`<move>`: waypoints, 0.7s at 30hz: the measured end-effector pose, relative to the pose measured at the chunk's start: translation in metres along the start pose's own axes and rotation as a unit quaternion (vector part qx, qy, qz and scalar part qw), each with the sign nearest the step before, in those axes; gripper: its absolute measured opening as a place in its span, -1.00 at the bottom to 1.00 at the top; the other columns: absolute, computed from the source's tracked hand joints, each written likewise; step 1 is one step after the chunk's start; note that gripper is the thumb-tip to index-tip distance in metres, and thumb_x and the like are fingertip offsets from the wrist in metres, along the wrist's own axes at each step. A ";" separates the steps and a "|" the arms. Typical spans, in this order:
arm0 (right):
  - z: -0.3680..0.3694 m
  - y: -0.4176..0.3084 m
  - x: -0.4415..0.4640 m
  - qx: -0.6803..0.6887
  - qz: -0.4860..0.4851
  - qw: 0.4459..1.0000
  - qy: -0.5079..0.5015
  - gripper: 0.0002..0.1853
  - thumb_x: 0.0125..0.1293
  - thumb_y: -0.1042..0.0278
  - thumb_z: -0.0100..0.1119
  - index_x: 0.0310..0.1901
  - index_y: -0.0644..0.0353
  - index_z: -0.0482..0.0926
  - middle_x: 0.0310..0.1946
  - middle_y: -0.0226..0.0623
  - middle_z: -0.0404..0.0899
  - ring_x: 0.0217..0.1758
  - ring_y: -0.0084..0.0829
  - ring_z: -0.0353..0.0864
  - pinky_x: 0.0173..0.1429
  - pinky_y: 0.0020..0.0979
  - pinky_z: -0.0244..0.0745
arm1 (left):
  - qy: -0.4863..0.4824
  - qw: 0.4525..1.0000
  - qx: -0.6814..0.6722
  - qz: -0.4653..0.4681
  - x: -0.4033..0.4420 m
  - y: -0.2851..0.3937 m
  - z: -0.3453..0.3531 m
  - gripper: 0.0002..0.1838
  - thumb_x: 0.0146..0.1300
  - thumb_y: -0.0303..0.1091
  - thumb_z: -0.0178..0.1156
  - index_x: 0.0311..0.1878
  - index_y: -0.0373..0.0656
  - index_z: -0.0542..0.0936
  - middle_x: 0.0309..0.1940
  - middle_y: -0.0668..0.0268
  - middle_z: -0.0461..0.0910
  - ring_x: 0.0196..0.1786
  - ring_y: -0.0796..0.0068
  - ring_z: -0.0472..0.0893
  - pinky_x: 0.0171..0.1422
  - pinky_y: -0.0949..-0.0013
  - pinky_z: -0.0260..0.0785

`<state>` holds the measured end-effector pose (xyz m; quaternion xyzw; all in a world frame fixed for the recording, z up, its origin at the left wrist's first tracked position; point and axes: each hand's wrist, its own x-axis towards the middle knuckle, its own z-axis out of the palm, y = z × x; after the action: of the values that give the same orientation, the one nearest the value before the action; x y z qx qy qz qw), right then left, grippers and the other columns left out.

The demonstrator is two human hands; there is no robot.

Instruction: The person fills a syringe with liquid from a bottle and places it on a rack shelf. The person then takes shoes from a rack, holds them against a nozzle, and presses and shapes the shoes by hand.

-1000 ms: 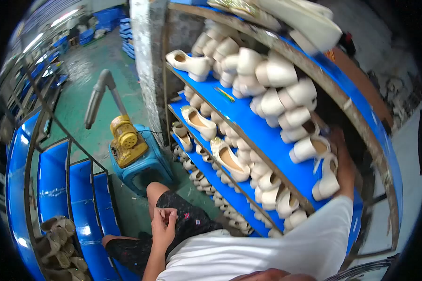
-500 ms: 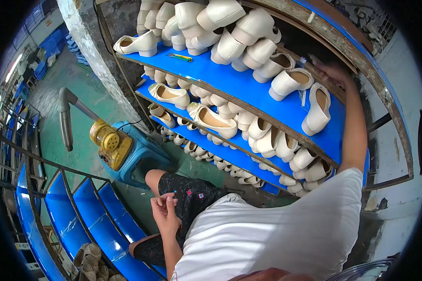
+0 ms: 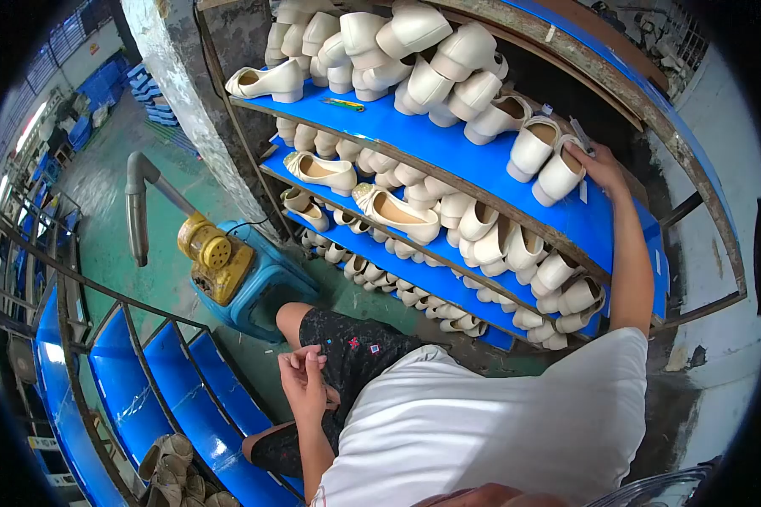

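On the top blue shelf, my right hand (image 3: pixel 602 167) is closed on the heel end of a cream shoe (image 3: pixel 558 179), thumb along its side. A second cream shoe (image 3: pixel 533 150) stands close beside it. A thin pale strip (image 3: pixel 580 135) shows by my right fingers; I cannot tell what it is. My left hand (image 3: pixel 305 378) is above my lap, thumb and fingertips pressed together near the dark patterned shorts (image 3: pixel 355 334). Whatever is between those fingertips is hidden or too small to make out.
More cream shoes (image 3: pixel 410 29) are piled at the back of the shelf, near a green-yellow cutter knife (image 3: pixel 343 105). Lower shelves hold rows of shoes (image 3: pixel 397 215). To the left stand a yellow machine (image 3: pixel 220 253) on a blue stool (image 3: pixel 258 300) and another blue rack (image 3: pixel 156 372).
My right hand has come from behind the shelf's right end onto the outer shoe. That shoe now stands nearer its neighbour and is turned. My left hand stays pinched; the view has shifted slightly.
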<state>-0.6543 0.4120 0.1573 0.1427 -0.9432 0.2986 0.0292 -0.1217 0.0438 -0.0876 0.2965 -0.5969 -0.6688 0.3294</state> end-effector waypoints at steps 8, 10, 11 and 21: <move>-0.026 -0.013 -0.022 -0.173 -0.071 0.966 0.176 -0.27 0.48 -0.30 0.22 0.28 0.30 0.65 0.11 0.01 0.75 0.30 -0.07 0.67 0.37 -0.14 0.51 | 0.016 1.000 -0.004 -0.007 -0.006 0.017 -0.012 -0.56 0.74 -0.06 -0.17 -0.05 -0.28 0.47 -0.03 0.04 0.71 -0.13 0.38 0.71 0.04 0.31 0.56; -0.018 -0.057 -0.059 -0.018 -0.120 0.979 0.162 -0.40 0.59 -0.15 0.12 0.26 0.29 0.64 -0.13 -0.22 0.72 0.00 -0.32 0.68 0.08 -0.28 0.55 | 0.027 0.998 -0.048 -0.015 -0.007 0.016 -0.020 -0.54 0.73 -0.04 -0.19 -0.07 -0.27 0.47 -0.03 0.03 0.71 -0.11 0.36 0.71 0.06 0.29 0.54; -0.006 -0.083 -0.083 0.071 -0.124 0.982 0.124 -0.47 0.64 -0.08 0.08 0.25 0.28 0.63 -0.27 -0.36 0.66 -0.21 -0.50 0.65 -0.13 -0.40 0.56 | 0.030 0.997 -0.069 -0.019 -0.008 0.016 -0.024 -0.53 0.72 -0.02 -0.20 -0.08 -0.26 0.48 -0.03 0.02 0.71 -0.10 0.35 0.71 0.07 0.28 0.54; 0.223 -0.266 -0.218 0.632 -0.180 0.643 -0.393 -0.42 0.69 0.15 0.04 0.52 0.38 0.29 -0.17 -0.33 0.57 -0.41 -0.69 0.36 -0.35 -0.60 0.33 | 0.062 0.993 -0.086 -0.058 -0.038 0.021 -0.042 -0.67 0.70 -0.16 0.01 -0.19 -0.20 0.51 -0.19 0.21 0.62 -0.17 0.48 0.62 0.05 0.37 0.51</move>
<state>-0.3628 0.1321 0.0918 0.3976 -0.4034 0.7267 -0.3887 -0.0635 0.0471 -0.0713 0.3426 -0.4974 -0.7158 0.3504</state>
